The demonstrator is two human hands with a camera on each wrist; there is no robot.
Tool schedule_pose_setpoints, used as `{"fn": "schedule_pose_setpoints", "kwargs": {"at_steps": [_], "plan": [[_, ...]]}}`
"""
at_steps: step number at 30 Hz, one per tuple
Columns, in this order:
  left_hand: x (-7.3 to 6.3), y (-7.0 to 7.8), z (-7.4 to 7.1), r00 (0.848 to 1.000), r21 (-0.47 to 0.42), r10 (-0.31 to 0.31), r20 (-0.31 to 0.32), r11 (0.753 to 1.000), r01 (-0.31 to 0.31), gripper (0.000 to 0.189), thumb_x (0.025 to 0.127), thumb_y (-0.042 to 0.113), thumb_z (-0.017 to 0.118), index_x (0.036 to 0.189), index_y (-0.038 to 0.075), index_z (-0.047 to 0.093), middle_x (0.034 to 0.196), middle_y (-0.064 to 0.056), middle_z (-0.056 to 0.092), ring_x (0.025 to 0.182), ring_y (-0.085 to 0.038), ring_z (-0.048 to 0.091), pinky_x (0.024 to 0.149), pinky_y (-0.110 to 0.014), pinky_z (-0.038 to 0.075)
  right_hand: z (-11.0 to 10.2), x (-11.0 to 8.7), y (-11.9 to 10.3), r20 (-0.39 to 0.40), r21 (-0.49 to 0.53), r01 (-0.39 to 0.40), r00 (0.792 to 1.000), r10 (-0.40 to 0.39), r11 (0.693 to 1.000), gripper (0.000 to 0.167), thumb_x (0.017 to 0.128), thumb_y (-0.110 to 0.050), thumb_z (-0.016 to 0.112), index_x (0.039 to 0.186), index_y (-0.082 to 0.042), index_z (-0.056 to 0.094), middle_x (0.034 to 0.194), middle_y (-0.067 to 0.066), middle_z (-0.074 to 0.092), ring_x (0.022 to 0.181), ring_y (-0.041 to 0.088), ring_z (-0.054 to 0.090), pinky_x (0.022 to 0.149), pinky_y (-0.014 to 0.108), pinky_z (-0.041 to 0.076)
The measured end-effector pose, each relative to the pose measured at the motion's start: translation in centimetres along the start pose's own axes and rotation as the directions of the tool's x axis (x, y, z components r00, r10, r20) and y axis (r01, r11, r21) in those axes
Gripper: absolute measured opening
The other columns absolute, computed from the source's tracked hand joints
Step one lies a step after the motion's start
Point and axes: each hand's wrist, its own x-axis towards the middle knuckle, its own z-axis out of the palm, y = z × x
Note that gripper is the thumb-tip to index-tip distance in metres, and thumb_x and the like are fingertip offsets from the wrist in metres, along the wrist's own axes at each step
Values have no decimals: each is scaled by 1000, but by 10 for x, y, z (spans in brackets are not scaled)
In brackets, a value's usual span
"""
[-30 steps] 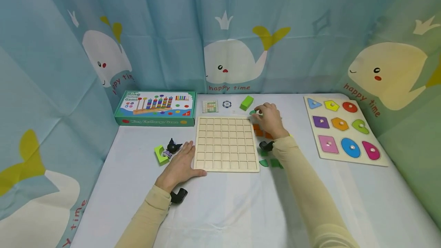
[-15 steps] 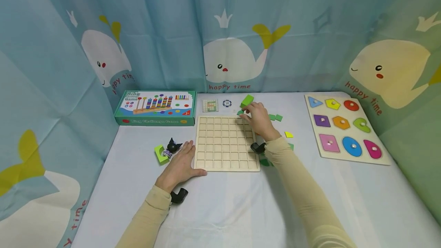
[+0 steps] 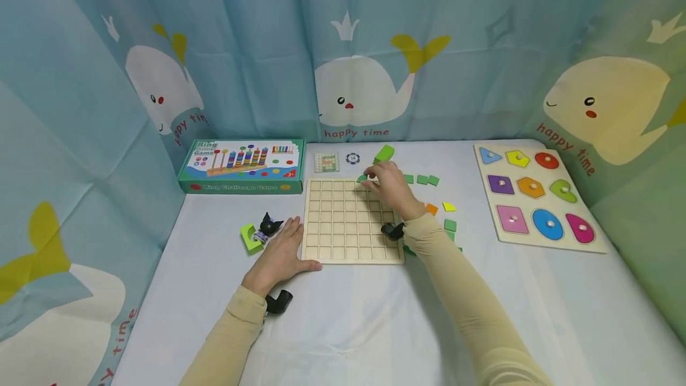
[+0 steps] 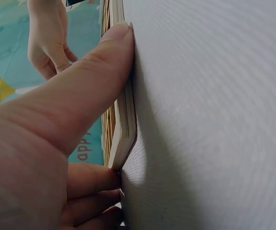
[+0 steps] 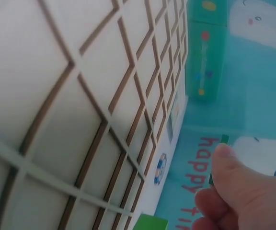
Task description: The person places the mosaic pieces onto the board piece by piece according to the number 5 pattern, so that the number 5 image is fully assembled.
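A pale wooden grid board (image 3: 343, 225) lies flat on the white tabletop. My left hand (image 3: 278, 258) rests at its near left corner. The thumb is straight along the near edge and the other fingers lie at the left side, as the left wrist view shows close up. Over the board's far edge, my right hand (image 3: 395, 189) pinches a small green tile (image 3: 361, 179) with a rounded side between thumb and fingers. The right wrist view shows only a little of the tile (image 5: 224, 139) above the thumb; the hand covers most of it.
Green tiles (image 3: 423, 180), an orange tile (image 3: 431, 209) and a yellow tile (image 3: 449, 206) lie right of the board. Behind are a green block (image 3: 384, 153), a chip (image 3: 352, 158), a pattern card (image 3: 326, 162) and a game box (image 3: 241, 183). A shape puzzle (image 3: 527, 219) lies right, a dark figurine (image 3: 268, 225) left.
My right hand has moved left with the green tile, from the board's far right corner to over its far edge, uncovering tiles on the right. The left hand has stayed in place.
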Motion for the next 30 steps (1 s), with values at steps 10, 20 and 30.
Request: {"fn": "schedule_pose_setpoints", "kwargs": {"at_steps": [10, 20, 30], "plan": [[3, 3, -4, 1000, 4, 10, 4, 1000, -10, 108, 75, 56, 78, 147, -10, 32, 155, -25, 21, 145, -36, 14, 115, -44, 16, 5, 3, -8, 33, 16, 42, 999, -42, 999, 27, 92, -21, 71, 107, 1, 70, 97, 13, 64, 96, 31, 54, 82, 43, 46], [2, 3, -4, 1000, 15, -8, 23, 1000, 7, 108, 76, 57, 78, 147, -10, 32, 156, -24, 21, 145, -35, 13, 115, -45, 18, 17, 5, -21, 89, 12, 28, 996, -29, 1000, 26, 93, -21, 70, 108, 1, 70, 98, 12, 64, 92, 28, 54, 79, 39, 47], [0, 0, -2, 1000, 7, 10, 6, 1000, -10, 108, 75, 57, 78, 147, -10, 32, 155, -25, 22, 144, -37, 15, 115, -46, 18, 32, 9, -28, 130, -18, 5, 992, -2, 1000, 29, 92, -26, 70, 106, -1, 71, 94, 9, 64, 88, 24, 54, 76, 34, 48]]}}
